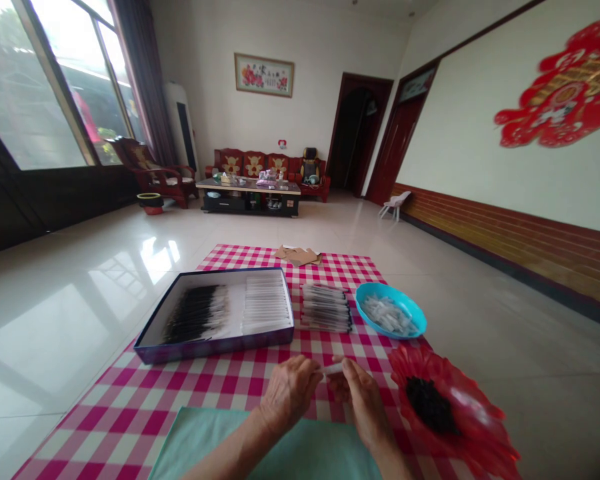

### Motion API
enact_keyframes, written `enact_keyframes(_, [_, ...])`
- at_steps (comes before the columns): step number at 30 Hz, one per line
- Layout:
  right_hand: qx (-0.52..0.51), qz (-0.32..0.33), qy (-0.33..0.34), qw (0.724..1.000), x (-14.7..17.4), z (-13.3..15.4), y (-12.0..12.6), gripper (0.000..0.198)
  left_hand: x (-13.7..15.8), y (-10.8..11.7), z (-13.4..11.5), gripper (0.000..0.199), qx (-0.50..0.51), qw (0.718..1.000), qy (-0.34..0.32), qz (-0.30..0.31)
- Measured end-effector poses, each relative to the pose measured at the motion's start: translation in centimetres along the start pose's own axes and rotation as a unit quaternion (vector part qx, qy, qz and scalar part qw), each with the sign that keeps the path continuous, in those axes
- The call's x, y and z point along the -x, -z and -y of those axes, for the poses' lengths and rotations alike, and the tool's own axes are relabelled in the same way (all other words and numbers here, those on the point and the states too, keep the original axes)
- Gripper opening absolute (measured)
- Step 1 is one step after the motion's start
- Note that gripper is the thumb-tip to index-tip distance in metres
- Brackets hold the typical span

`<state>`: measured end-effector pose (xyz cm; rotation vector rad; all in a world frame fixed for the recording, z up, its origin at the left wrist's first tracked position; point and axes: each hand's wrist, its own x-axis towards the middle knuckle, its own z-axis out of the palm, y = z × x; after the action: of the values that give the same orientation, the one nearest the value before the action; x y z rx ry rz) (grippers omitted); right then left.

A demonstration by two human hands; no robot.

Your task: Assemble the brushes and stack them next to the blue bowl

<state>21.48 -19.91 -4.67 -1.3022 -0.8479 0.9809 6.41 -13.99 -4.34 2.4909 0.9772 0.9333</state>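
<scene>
One checked worktop [220,383] spreads before you. Your green mat [205,427] lies toward its near edge, partly under your forearms. Toward the worktop's left edge, beyond the mat, sits the box [215,348], its low walls dark outside and pale inside. Near the right edge, closer to you, you have the red bowl [470,400], petal-rimmed; farther up that edge stands the blue bowl [415,310]. Inside the box, the black rods [195,313] fill the left part and the white rods [266,303] the right. Between box and blue bowl, the loose rods [326,310] lie side by side in a stack, dark at their right ends.

Your left hand [289,387] and right hand [363,393] meet just past the mat. Some cardboard [297,255] lies by the worktop's far edge. You hold the tube [333,369] above the cloth between both hands: your right thumb and fingers clamp its right end, your left fingertips pinch its left. Smallest are the black bits [431,405] in the red bowl and the clear bits [387,315] in the blue one.
</scene>
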Motion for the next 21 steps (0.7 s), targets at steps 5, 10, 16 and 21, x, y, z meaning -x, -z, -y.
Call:
enact_keyframes(5, [-0.118,-0.074,-0.043,0.989,0.3,-1.3,-1.3,0.030,0.8,-1.0,-0.5,0.017,-0.139,0.989,-0.040,-0.037])
enact_keyframes(10, [-0.210,-0.119,-0.065,0.968,0.3,-1.9,-1.9,0.029,1.0,-1.4,-1.2,0.019,-0.140,0.989,-0.030,-0.039])
enact_keyframes(16, [-0.131,-0.078,0.016,0.988,0.6,-0.5,-1.4,0.029,0.1,0.7,-2.0,0.032,0.233,0.962,0.122,0.075])
enact_keyframes(21, [-0.093,-0.007,0.073,0.993,1.8,2.2,-1.5,0.026,-0.7,2.7,-1.2,0.039,0.608,0.666,0.305,0.306])
